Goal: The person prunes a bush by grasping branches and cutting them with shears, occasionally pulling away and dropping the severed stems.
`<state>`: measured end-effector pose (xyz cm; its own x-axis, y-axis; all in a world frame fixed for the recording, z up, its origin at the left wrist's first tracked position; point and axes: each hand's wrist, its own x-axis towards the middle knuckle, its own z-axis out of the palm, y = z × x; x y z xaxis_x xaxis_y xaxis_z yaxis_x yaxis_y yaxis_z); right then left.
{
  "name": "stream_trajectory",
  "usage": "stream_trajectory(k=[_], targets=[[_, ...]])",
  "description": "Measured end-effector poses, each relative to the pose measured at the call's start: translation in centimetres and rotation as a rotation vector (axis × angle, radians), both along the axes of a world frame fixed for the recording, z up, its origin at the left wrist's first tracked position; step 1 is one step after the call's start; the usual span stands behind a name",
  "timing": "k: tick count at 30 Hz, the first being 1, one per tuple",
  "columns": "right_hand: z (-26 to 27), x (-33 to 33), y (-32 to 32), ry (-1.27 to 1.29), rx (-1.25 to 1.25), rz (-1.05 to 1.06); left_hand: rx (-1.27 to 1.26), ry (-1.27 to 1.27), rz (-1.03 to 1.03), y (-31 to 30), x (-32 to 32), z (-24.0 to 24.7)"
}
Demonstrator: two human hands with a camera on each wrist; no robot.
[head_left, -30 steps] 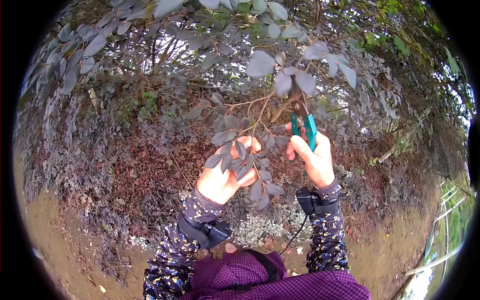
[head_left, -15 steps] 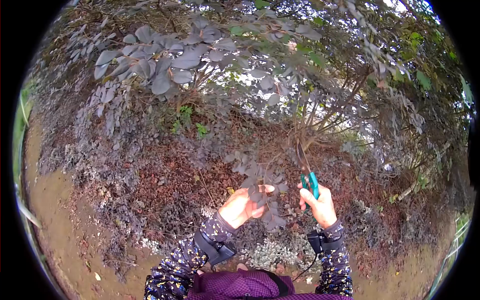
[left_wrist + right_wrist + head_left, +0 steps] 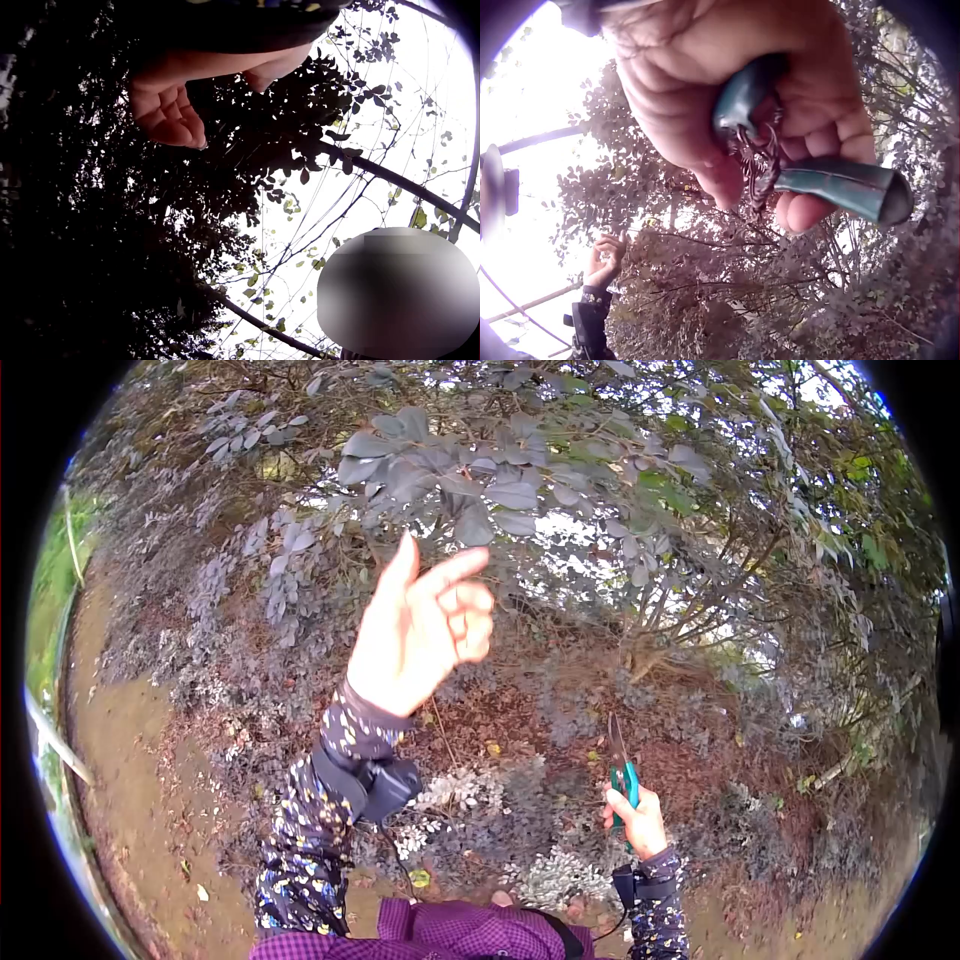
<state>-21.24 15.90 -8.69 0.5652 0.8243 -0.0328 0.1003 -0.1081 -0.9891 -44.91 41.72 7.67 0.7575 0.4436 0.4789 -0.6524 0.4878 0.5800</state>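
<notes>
My left hand (image 3: 422, 628) is raised in front of the shrub, thumb and index finger extended and the other fingers loosely bent, with nothing visible in it. Just above its fingertips in the head view hangs a cluster of dull purple-grey leaves (image 3: 440, 475). In the left wrist view the same hand (image 3: 169, 112) shows against dark foliage. Lower and to the right, my right hand (image 3: 642, 827) grips pruning shears (image 3: 628, 785) by their green handles, blades pointing up and away. The right wrist view shows the spring between the handles (image 3: 844, 189), with fingers wrapped around them.
Dense shrub branches (image 3: 690, 600) fill the upper part of the head view. Below are reddish dry leaves (image 3: 480, 730) and pale low foliage (image 3: 560, 875). Bare soil (image 3: 130, 760) runs along the left. A purple checked garment (image 3: 470, 930) shows at the bottom.
My left hand has let go of the leafy twig and moved up and left toward the hanging leaves. My right hand, still gripping the shears, sits lower in the head view.
</notes>
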Motion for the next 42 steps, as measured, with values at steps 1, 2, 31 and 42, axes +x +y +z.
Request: stream_trajectory(k=[1,2,31,42], targets=[[-0.2,-0.5,-0.1,0.002,-0.001,0.003,0.012,-0.034,-0.024,1.1,-0.4,1.3],[-0.5,-1.3,-0.3,0.006,-0.008,-0.003,0.011,-0.052,0.013,0.7,-0.8,2.8],[-4.2,-8.8,6.4,0.200,-0.132,0.204,-0.196,0.251,0.167,5.2,-6.6,-8.4],[3.5,-7.2,26.1,0.162,0.267,0.567,-0.142,0.349,0.247,5.1,-7.6,-7.6]])
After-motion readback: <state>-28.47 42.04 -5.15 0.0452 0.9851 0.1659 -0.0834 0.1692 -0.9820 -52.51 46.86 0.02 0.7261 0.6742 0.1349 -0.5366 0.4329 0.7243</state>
